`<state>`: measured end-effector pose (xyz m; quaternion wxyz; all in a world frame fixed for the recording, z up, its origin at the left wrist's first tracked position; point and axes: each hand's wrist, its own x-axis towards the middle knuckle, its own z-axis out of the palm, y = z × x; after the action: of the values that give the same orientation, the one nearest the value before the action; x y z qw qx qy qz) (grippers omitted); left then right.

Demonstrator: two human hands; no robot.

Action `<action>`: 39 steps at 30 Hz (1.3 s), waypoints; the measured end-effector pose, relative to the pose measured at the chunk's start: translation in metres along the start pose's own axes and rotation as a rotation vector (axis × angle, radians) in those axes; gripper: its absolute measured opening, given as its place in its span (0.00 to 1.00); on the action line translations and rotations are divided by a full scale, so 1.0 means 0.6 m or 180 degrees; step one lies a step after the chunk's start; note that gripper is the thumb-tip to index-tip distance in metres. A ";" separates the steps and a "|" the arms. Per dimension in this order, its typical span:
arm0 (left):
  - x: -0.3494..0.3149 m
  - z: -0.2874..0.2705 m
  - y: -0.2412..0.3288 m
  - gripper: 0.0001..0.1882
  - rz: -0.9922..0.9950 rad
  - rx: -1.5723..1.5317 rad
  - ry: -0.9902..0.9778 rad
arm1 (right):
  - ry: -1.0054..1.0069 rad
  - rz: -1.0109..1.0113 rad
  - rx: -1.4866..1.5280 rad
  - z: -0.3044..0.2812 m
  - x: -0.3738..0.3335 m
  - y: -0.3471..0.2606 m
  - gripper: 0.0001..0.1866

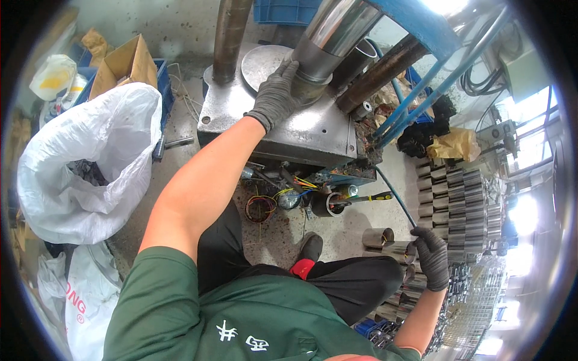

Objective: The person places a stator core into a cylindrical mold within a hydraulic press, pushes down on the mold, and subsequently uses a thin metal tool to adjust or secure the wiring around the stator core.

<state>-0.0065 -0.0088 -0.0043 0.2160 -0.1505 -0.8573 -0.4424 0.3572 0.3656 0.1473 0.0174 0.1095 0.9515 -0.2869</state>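
Observation:
My left hand (274, 99), in a dark grey glove, lies with stretched fingers against the side of a grey metal sleeve (316, 60). This sleeve stands upright on a steel press bed (241, 123), right below a shiny thick cylinder (342, 27). Beside it on the bed rests a flat round metal disc (259, 65). Off to the right, my gloved right hand (431, 257) is closed round the end of a thin dark lever rod (395, 194), which runs up to the press. My left thumb is hidden.
Steel columns (232, 42) and blue bars (415, 102) flank the bed. Under it are coloured wires (295, 191) and a metal cup (325, 206) holding a yellow-black-handled tool (380, 197). Stacked metal sleeves (457, 198) stand right; a white sack (54, 180) and cardboard box (123, 63) left.

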 end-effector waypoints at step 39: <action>-0.119 -0.015 0.026 0.16 0.0537 0.1692 -0.0499 | 0.1979 -0.0906 -0.2056 -0.234 0.419 -0.010 0.29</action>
<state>0.0639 -0.0121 -0.0248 0.2170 -0.1932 -0.9417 -0.1697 0.1152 0.4880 0.2438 -0.2748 0.0476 0.9577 0.0708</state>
